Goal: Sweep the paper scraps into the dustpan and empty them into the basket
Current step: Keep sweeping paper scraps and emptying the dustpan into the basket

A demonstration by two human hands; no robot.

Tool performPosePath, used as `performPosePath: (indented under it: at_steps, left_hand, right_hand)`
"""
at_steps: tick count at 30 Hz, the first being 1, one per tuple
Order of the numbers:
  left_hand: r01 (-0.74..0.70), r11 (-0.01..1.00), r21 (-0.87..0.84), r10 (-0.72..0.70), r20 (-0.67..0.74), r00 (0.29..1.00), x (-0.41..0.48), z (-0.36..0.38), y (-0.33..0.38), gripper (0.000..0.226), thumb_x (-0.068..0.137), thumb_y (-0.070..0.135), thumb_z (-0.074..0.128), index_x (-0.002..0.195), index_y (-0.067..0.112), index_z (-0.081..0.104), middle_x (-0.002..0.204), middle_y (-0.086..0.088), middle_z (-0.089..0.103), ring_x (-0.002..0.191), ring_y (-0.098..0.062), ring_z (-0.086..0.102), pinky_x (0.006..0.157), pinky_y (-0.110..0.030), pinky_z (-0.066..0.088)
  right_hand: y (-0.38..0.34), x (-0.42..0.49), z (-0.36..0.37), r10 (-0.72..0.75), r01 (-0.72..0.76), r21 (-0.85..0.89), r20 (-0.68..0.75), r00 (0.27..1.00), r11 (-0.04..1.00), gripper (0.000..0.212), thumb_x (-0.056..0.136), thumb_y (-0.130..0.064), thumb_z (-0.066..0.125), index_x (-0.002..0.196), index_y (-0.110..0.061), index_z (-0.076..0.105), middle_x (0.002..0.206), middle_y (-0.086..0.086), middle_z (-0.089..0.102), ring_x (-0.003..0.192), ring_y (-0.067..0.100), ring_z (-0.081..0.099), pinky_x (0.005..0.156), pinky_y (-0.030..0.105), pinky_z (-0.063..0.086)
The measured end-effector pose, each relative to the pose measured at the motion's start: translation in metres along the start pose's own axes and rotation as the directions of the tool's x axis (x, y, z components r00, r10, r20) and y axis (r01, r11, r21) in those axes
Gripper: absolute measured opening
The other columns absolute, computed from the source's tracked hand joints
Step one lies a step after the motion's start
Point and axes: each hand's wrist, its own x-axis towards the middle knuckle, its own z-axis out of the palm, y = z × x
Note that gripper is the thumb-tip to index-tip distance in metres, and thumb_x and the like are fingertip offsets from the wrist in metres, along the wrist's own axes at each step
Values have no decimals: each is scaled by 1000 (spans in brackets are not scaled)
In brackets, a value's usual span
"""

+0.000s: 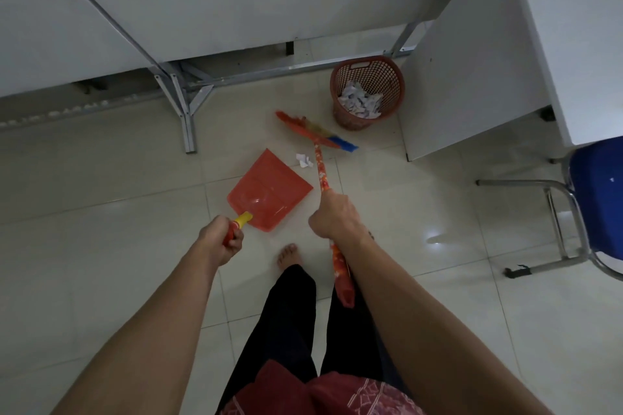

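Sweeping was the step: your left hand point(220, 241) gripped the dustpan point(269, 190), your right point(333, 214) the broom point(318, 135); next, flick the mid-frame scrap point(304, 160) in.

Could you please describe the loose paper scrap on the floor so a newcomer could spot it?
Find the red mesh basket beside the white desk panel, then the broom head in front of it. Between its stick and the far edge of the red dustpan lies a crumpled white scrap, the only paper outside the basket.
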Motion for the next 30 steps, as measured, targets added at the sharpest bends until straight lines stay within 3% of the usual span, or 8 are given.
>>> performPosePath:
  at_steps: [8,13,16,19,21,23,27,30]
  left_hand:
    - [14,1000,-15,-14,5,1000,13,2,-1,13,91,7,33,83,14,42,61,-2,47,31,-5,41,32,-10,23]
    - [8,995,103,-13,47,999,18,6,6,3,92,9,44,90,11,44,72,-11,46,31,-8,41,32,-11,26]
    - [19,991,134,-31,86,996,14,12,7,8,95,8,40,87,10,41,71,-10,44,30,-7,41,31,-12,24]
    - [16,988,152,-29,85,996,16,14,4,13,94,4,36,83,8,41,72,-10,44,30,-6,40,31,-11,22]
    - [20,986,163,-33,78,996,19,13,1,13,92,2,36,83,7,42,75,-12,46,30,-5,40,31,-11,22]
    - [24,986,166,-36,71,997,22,9,-1,12,91,0,36,84,7,43,80,-14,49,30,-5,40,30,-11,23]
    - [19,985,172,-31,64,997,20,5,-2,13,92,2,37,85,7,47,74,-10,47,30,-5,41,29,-11,24]
    - [7,986,166,-17,60,998,16,4,-1,10,91,3,40,86,9,47,76,-11,48,34,-6,44,31,-13,26]
  right_hand:
    - [13,22,16,31,-22,-250,32,999,968,37,98,-8,44,133,2,50,127,13,57,111,27,62,86,34,52]
    - [36,-7,30,-57,67,-221,52,997,973,36,98,-7,44,133,2,47,125,17,56,114,30,61,90,33,51]
    - [48,-33,32,-30,49,-166,117,993,985,38,95,-7,47,133,-2,45,109,17,48,119,34,56,94,37,48]
    - [52,-58,42,-52,69,-114,147,988,991,44,92,-3,46,136,-3,40,123,24,53,116,40,57,87,41,48]
    - [51,-64,51,-73,84,-96,110,991,992,47,92,-2,44,139,-5,36,114,20,61,104,39,63,71,37,45]
    - [46,-57,52,-83,88,-113,48,995,990,50,93,-2,43,142,-7,33,107,18,64,99,37,65,68,34,41]
    - [22,-12,43,-94,80,-151,-86,992,985,39,96,-4,47,135,-4,40,107,15,65,96,31,67,67,32,43]
    - [1,38,30,-107,81,-176,-144,984,981,37,97,-2,48,134,-1,44,116,16,63,106,30,65,79,33,50]
